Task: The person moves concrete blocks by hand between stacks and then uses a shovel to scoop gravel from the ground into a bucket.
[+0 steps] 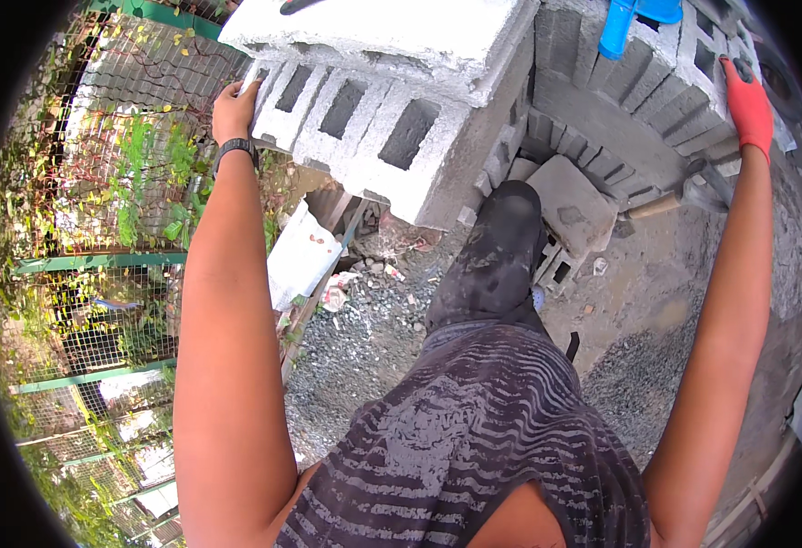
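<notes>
Your left hand (234, 110), right hand (747, 105) at blocks (373, 130) — can't tell if gripping. Blocks look heavy, rough — hold ends.

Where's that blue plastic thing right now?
In the head view, the blue plastic thing is at the top edge, right of centre, by grey concrete blocks, left of the red-gloved right hand.

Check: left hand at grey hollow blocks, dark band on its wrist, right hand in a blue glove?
No: the glove on the right hand is red, per the head view. Rest stands: left hand at grey hollow blocks, dark band on its wrist.
</notes>
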{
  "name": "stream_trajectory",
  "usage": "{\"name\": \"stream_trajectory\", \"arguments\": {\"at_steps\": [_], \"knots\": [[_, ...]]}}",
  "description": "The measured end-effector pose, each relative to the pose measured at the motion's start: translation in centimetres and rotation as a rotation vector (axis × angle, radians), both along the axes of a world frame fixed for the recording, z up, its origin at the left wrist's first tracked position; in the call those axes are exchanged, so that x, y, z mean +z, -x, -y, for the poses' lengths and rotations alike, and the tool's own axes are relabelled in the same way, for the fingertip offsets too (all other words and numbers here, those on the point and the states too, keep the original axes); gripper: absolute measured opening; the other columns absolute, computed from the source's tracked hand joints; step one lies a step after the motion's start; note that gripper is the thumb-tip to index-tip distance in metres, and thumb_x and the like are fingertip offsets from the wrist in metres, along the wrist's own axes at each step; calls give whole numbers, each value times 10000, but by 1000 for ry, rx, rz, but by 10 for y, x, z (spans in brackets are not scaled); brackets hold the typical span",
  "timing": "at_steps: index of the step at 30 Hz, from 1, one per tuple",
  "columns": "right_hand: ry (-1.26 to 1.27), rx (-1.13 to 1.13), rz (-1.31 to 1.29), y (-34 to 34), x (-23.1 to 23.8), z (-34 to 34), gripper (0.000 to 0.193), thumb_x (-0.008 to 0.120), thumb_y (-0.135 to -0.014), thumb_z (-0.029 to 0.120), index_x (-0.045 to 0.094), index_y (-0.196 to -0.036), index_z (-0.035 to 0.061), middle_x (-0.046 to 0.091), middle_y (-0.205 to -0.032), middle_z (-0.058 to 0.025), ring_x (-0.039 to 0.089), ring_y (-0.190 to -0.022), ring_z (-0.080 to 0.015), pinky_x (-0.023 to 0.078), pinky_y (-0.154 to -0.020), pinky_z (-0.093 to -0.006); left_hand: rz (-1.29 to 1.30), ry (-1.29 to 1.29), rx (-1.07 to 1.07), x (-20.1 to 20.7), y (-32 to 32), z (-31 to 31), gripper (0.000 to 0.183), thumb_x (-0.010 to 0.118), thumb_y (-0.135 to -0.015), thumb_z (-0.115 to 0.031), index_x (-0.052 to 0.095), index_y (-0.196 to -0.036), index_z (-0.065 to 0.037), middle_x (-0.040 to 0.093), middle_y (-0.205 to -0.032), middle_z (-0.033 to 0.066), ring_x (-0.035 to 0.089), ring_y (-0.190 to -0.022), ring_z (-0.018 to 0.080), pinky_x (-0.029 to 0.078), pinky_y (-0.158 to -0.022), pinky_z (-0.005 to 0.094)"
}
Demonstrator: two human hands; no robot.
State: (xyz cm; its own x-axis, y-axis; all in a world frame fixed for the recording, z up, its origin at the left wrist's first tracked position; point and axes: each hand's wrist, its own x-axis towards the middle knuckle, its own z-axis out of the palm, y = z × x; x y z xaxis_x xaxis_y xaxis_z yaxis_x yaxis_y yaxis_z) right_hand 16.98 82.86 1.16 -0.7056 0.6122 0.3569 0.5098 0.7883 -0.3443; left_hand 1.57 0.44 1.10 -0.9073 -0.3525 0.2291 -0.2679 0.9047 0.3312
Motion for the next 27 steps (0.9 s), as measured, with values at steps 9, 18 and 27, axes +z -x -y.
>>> {"name": "stream_trajectory", "arguments": {"at_steps": [9, 18, 27], "knots": [[41, -34, 27, -9, 12, 16, 788, 518, -869, 752, 614, -1433, 211, 623, -1408, -196, 548, -1346, -378, 411, -1116, -437, -38, 28, 20, 6, -15, -22, 678, 734, -762, -643, 732, -1283, -209, 745, -1213, 129, 700, -1143, 316, 527, -967, 434], [-10, -18, 33, -1, 4, 11, 697, 492, -905, 716, 619, -1423, 266, 638, -1394, -168, 573, -1318, -369, 429, -1091, -432, -73, 41, 43, 6, -20, -26, 652, 728, -777, -638, 742, -1265, -206, 754, -1182, 122, 707, -1117, 313, 530, -951, 429], [-63, -22, -4, -4, 1, 6, 697, 506, -902, 703, 621, -1419, 250, 641, -1397, -143, 577, -1313, -368, 433, -1085, -433, -123, 49, 31, 2, -22, -32, 618, 729, -788, -610, 755, -1235, -184, 749, -1178, 144, 705, -1112, 331, 528, -956, 420]]}}
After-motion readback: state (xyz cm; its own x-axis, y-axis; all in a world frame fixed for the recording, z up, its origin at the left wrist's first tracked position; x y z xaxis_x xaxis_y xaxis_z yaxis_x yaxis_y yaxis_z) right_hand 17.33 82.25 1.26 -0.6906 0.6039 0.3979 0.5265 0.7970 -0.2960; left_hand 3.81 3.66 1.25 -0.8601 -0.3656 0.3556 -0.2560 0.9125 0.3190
